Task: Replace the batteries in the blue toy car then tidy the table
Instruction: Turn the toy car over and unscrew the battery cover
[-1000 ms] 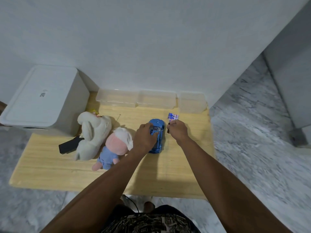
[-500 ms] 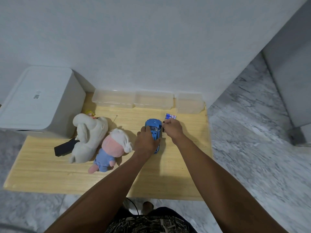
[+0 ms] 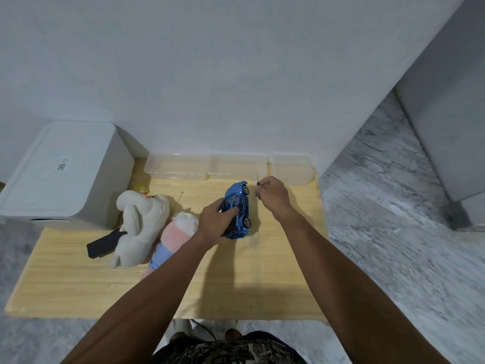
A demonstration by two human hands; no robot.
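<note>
Blue toy car (image 3: 239, 209) at frame centre, tipped onto its side on pale wooden table (image 3: 78, 282), two wheels facing right. Left hand (image 3: 216, 222) curled over car's roof side, fingers gripping, covering its lower left part. Right hand (image 3: 273, 197) just right of car's upper end, fingertips pinching thin dark tool (image 3: 257, 179) that points up; tool too small to identify with certainty. Hand apart from car, narrow gap between. Left of car: pink-and-white plush (image 3: 175, 233), partly hidden behind left forearm, touching cream plush (image 3: 139, 224) further left. Black flat object (image 3: 101, 245) poking out from under cream plush at left. Thin metal pin or wire (image 3: 180, 197) standing above plush heads. Three clear plastic boxes (image 3: 236, 166) in row along table's far edge against white wall, close behind car and right hand. Large white lidded box (image 3: 60, 174) at upper left, beside table's far left corner. Grey marbled floor (image 3: 393, 232) on right side of frame.
</note>
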